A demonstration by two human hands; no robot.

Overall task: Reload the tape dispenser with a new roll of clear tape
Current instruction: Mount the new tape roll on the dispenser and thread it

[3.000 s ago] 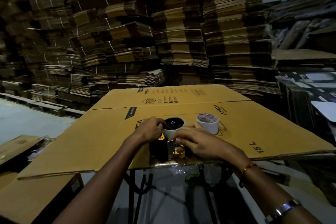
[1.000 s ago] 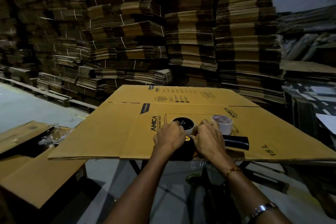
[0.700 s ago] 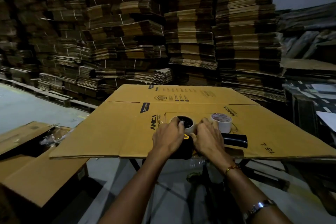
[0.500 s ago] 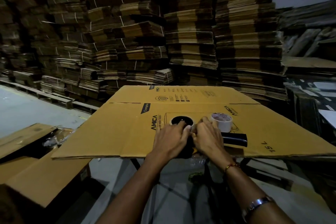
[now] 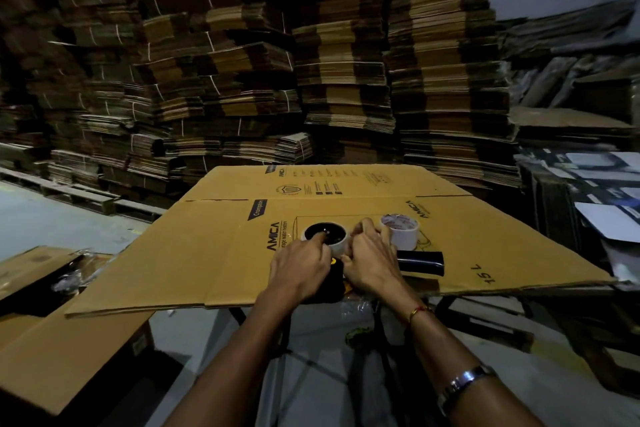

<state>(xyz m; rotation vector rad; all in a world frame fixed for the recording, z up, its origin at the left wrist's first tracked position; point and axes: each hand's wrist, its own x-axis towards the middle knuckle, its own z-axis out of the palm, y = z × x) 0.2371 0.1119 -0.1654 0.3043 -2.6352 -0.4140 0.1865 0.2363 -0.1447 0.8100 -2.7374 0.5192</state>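
Note:
A black tape dispenser (image 5: 420,262) lies on a flattened cardboard box (image 5: 221,253), its handle sticking out to the right. A white-cored roll of clear tape (image 5: 337,246) sits on its black hub. My left hand (image 5: 299,267) rests on the dispenser body with the index finger stretched onto the hub's top. My right hand (image 5: 370,258) curls around the right side of the roll and dispenser. A second tape roll (image 5: 401,230) stands just behind my right hand. The dispenser's front part is hidden under both hands.
Tall stacks of flattened cartons (image 5: 242,80) fill the background. More flat cardboard (image 5: 52,350) lies low at the left. Dark frames and boards (image 5: 571,211) crowd the right side. Table legs (image 5: 374,340) show below the near edge.
My left index finger has reached forward onto the top of the hub. My right hand stays curled at the roll's right side. The dispenser has not visibly shifted.

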